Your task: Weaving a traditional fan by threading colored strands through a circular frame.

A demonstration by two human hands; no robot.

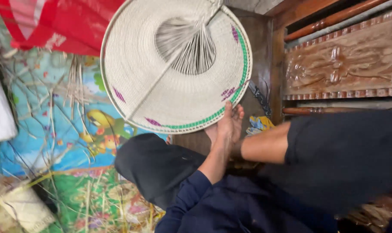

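Observation:
A round woven fan (pixel 161 86), cream with a green rim band and small purple marks, fills the upper middle; loose unwoven strands spread out at its centre. My left hand (pixel 227 126) reaches up from a navy sleeve and grips the fan's lower right rim, close against my bare foot and shin (pixel 265 146). My right hand is out of the picture. Black shorts cover both of my knees (pixel 157 166), which frame the arm.
A colourful cartoon-printed mat (pixel 70 125) strewn with dry straw strips lies on the left. Red cloth (pixel 53 21) hangs at the top left. A carved wooden furniture panel (pixel 342 64) stands on the right, with a dark tool (pixel 259 98) on the floor beside it.

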